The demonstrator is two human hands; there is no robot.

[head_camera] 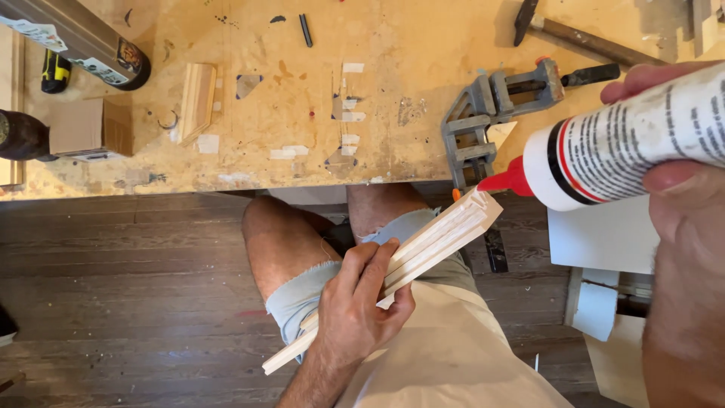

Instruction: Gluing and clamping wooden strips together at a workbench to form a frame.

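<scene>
My left hand (361,302) grips a pale wooden moulding strip (442,234) near its middle, holding it slanted over my lap. Its mitred end points up and to the right. My right hand (683,227) holds a white glue bottle (627,147) tipped on its side. The bottle's red nozzle (504,181) touches the cut end of the strip, just in front of the workbench edge.
A grey corner clamp (483,113) sits on the plywood workbench (302,91) behind the nozzle. A short moulding piece (198,102), a small cardboard box (87,127), a hammer (581,38) and tape scraps lie on the bench. Dark floorboards (121,287) lie below.
</scene>
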